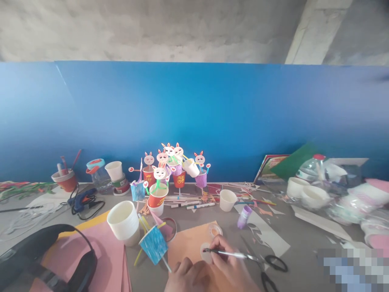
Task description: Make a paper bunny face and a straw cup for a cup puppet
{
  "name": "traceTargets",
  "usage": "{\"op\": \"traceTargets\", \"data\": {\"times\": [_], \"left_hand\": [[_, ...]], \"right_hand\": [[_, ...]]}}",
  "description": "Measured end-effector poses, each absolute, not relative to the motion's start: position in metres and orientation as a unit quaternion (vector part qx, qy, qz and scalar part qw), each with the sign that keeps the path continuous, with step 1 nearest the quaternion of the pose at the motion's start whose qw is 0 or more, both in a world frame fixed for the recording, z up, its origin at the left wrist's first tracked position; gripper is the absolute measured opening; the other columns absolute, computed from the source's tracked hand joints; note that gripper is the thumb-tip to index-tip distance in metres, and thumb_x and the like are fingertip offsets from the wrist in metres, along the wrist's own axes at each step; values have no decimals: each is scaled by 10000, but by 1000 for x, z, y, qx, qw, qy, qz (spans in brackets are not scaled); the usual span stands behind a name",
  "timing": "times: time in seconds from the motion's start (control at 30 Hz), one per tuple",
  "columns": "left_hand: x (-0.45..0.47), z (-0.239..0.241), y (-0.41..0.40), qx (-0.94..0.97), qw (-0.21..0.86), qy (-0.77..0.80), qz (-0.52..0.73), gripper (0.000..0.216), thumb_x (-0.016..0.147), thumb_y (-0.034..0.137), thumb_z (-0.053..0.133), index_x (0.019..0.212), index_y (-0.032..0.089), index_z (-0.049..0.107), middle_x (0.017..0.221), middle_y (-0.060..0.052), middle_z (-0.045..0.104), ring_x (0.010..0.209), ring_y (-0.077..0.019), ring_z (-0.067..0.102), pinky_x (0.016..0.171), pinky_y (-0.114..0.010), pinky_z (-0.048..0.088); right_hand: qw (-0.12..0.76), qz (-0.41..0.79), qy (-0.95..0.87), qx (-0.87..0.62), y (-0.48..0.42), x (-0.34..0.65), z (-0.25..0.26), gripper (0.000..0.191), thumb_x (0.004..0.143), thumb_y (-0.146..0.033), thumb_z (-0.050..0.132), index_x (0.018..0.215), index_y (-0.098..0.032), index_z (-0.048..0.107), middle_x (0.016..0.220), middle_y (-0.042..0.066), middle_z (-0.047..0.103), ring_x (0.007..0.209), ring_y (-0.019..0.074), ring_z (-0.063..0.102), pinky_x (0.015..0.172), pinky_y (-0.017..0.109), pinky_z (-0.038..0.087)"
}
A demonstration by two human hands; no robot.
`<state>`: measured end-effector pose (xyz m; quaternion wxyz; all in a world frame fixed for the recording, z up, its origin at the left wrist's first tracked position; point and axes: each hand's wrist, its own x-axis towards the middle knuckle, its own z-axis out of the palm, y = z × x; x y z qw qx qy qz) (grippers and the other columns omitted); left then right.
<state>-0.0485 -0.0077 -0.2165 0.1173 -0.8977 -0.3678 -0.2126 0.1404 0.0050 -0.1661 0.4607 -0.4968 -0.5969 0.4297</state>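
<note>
My right hand grips a marker pen, its dark tip on a small white paper circle. That circle lies on orange paper and bears a dark mark under the tip. Close by on the left, my left hand rests on the orange paper, fingers curled together; whatever is under them is hidden. Beyond the circle lies a white ring-shaped piece. A blue-coloured paper cup with straws lies tipped over left of the paper. Scissors with black handles lie right of my right hand.
Rabbit-faced cup figures stand at the back. A white cup stack, pink paper and a black headset-like object are left. A purple glue stick, a white cup and paper scraps are right.
</note>
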Motion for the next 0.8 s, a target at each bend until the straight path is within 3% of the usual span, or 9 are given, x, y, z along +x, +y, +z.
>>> {"op": "traceTargets", "data": {"times": [0.2,0.8], "left_hand": [[-55,-212,-7,-916,84,-337,-200,265,771,468,766,958,306,672,1180,67,717,823,-195,573,606,-311,445],[-52,-188,-11,-922,33,-355,-152,238,757,438,777,913,282,688,1153,60,722,818,-187,564,614,-307,439]], "right_hand": [[475,407,-578,-524,3,145,-178,209,802,-307,532,642,-237,417,560,-79,356,512,115,353,500,229,303],[432,377,-616,-540,5,143,-180,195,829,-244,510,656,-240,419,561,-81,364,490,106,363,479,208,299]]}}
